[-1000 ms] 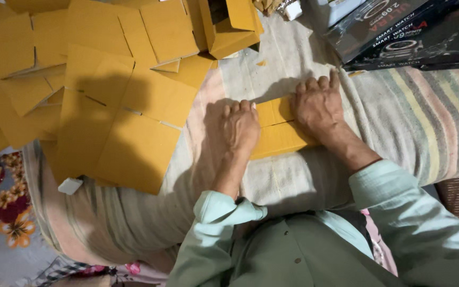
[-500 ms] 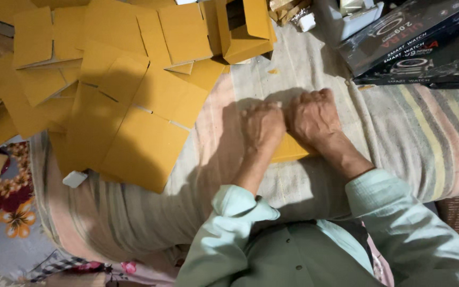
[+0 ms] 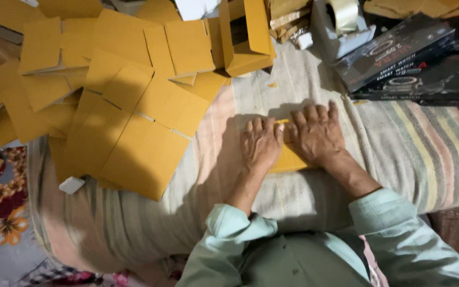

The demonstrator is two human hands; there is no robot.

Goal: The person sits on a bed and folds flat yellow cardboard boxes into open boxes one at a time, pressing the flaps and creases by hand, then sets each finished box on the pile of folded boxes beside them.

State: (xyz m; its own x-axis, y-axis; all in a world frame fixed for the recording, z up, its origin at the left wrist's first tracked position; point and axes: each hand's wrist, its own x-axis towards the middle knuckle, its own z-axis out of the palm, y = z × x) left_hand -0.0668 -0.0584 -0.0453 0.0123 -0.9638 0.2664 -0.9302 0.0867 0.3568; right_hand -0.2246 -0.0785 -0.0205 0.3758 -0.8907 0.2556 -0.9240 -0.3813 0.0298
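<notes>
Both hands, left hand (image 3: pixel 260 144) and right hand (image 3: pixel 317 133), now press flat side by side on the yellow cardboard sheet (image 3: pixel 289 159), folded smaller than a second ago, mid-bed on the striped blanket (image 3: pixel 421 154).

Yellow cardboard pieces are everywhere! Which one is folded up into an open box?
The open yellow box at the top, above the hands. It stands with raised walls, while the other cardboard sheets lie flat.

Both hands, left hand (image 3: pixel 260 144) and right hand (image 3: pixel 317 134), press flat on a folded yellow cardboard piece (image 3: pixel 289 159) atop the striped blanket (image 3: pixel 415 154).
</notes>
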